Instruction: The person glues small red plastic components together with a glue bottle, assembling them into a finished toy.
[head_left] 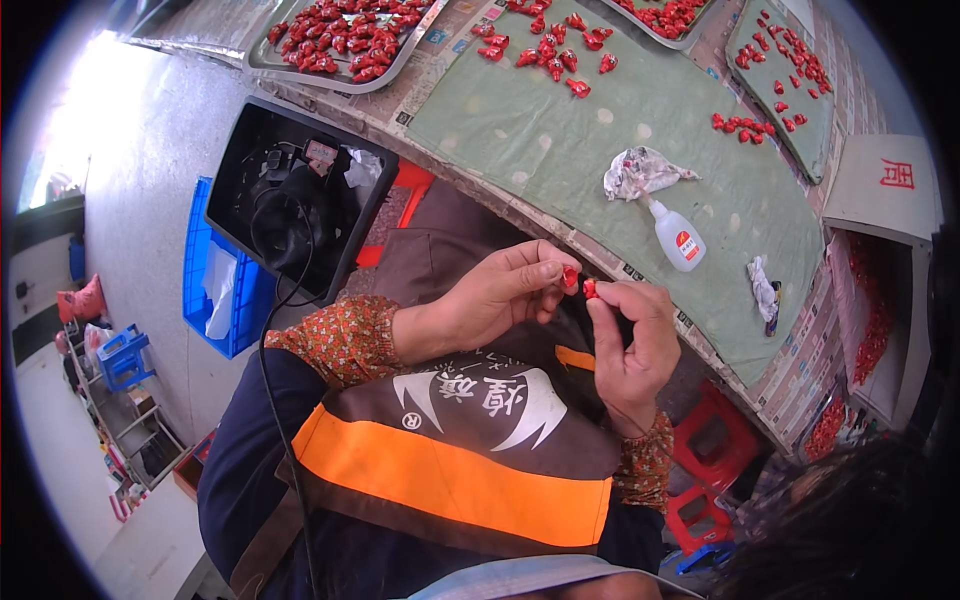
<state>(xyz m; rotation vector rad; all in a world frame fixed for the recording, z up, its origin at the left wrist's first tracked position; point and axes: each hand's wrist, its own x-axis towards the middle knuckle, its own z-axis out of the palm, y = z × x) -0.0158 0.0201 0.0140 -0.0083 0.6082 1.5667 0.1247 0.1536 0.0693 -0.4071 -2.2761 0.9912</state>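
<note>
Over my apron, close to the table's edge, my two hands are held almost together. A small red piece is pinched between the thumb and fingers of my left hand. Another small red piece, with some yellowish marking, sits between the thumb and index finger of my right hand. A narrow gap separates the two pieces. Both are too small for me to make out their exact kind. On the green mat in front lie a white squeeze bottle and a crumpled, stained cloth touching its tip.
Metal trays of red pieces stand at the far side, with loose red pieces on the mat. A green board and a white box are at right. Left of me are a black bin and a blue crate.
</note>
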